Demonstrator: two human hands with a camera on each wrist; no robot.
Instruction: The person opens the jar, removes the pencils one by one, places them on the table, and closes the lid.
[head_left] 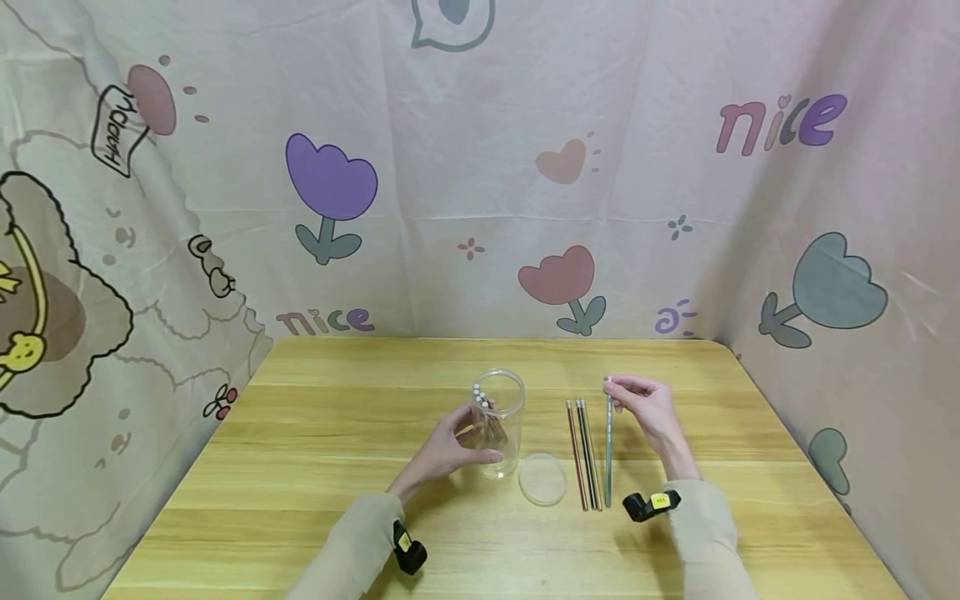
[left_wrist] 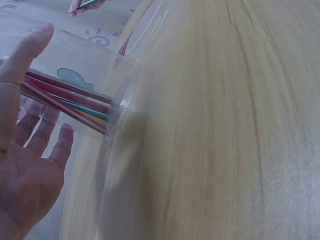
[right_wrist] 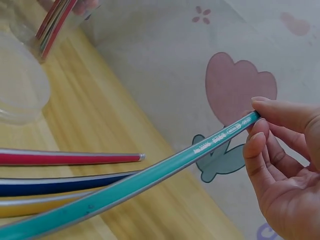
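A tilted teal pencil (right_wrist: pixel 150 174) is right of an upright clear jar (head_left: pixel 512 435).

We have the right hand (right_wrist: pixel 287 187) pinching the teal pencil (right_wrist: pixel 165 172) at one end, thumb against fingers; white lettering near the grip. Pencil slants down-left out of view, crossing in front of the blue pencil (right_wrist: pixel 60 185) and yellow pencil (right_wrist: pixel 45 203); can't tell if touching. Red pencil (right_wrist: pixel 70 158) lies beside those two on the wood table (right_wrist: pixel 107 102). Upper left, we get the clear disc (right_wrist: pixel 20 80) and red and dark pencils (right_wrist: pixel 54 30), partly cut off.
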